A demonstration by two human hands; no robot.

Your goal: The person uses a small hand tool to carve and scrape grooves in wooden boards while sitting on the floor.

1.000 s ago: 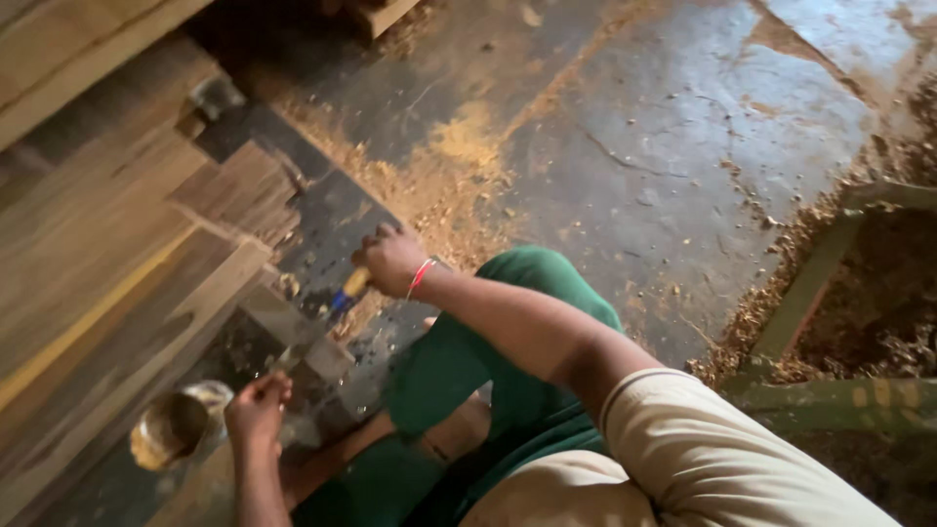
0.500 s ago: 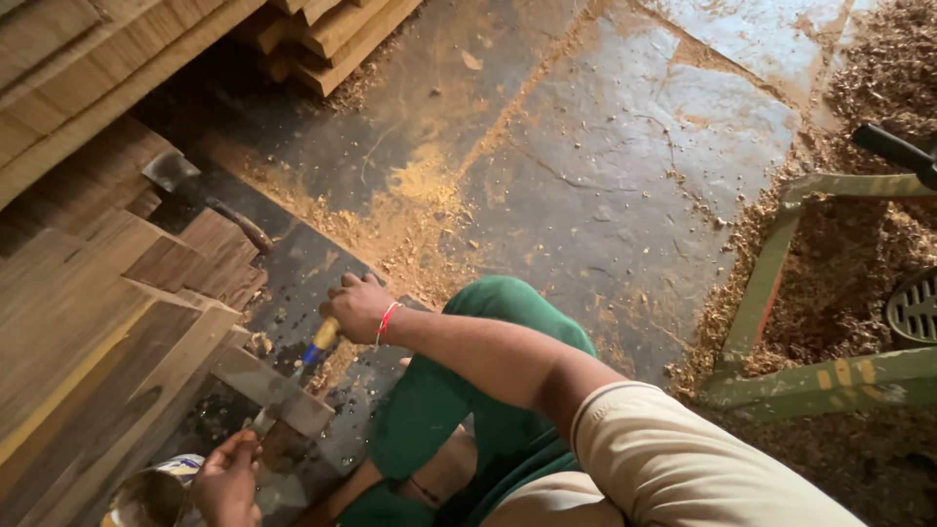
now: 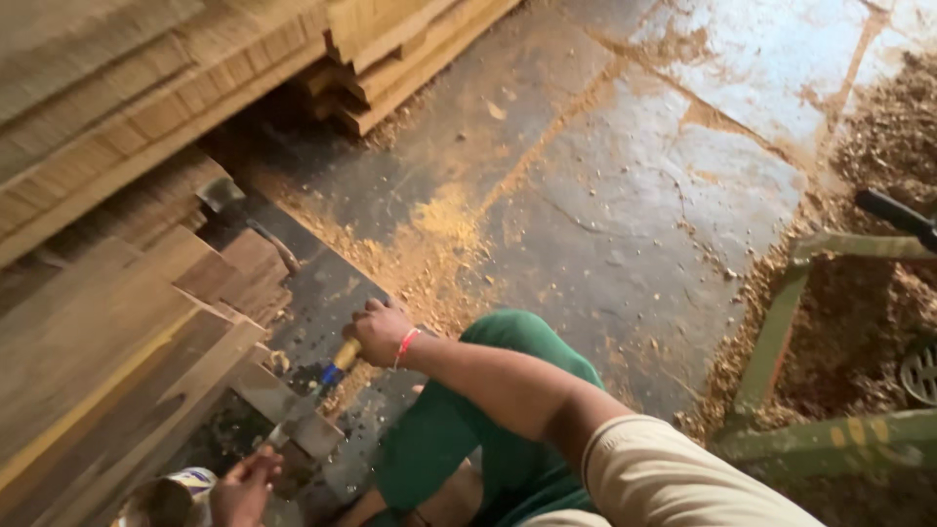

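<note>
A dark stone floor [image 3: 625, 244] bears scattered sawdust [image 3: 439, 224] and stacked wooden planks [image 3: 410, 49].

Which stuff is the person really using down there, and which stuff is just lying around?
In use:
right hand gripping a yellow-handled tool
left hand at the small wood piece

Just lying about:
hammer
stacked planks
sawdust
green frame

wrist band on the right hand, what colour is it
Red-pink thin wrist band on the right hand; only the head view shows it.
</note>
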